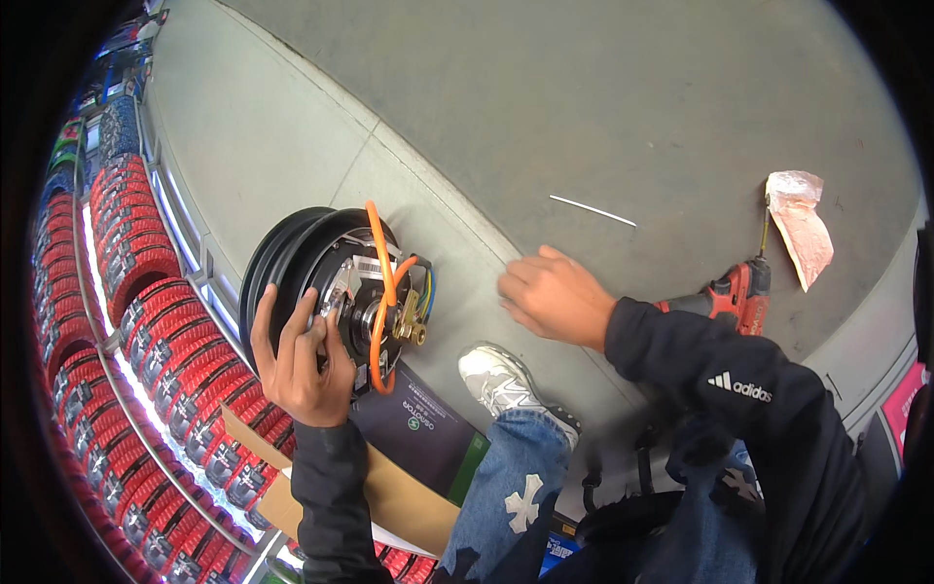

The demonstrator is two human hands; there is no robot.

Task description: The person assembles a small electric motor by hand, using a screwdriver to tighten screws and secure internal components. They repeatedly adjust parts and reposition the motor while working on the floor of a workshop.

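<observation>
A black wheel rim with a hub motor stands on the pale floor strip, left of centre. A bent orange tube and several coloured wires come off its hub, beside a brass-coloured nut. My left hand grips the near side of this wheel, its fingers over the rim and its thumb by a small silver part near the hub. To the right, my right hand hovers over the floor, closed with its fingers curled under. Whatever it might hold is hidden.
A red cordless drill lies at right near a crumpled pinkish wrapper. Farther off is a thin white stick. An opened cardboard box and a dark printed box sit below the wheel. Racks of red-wrapped tyres line the left.
</observation>
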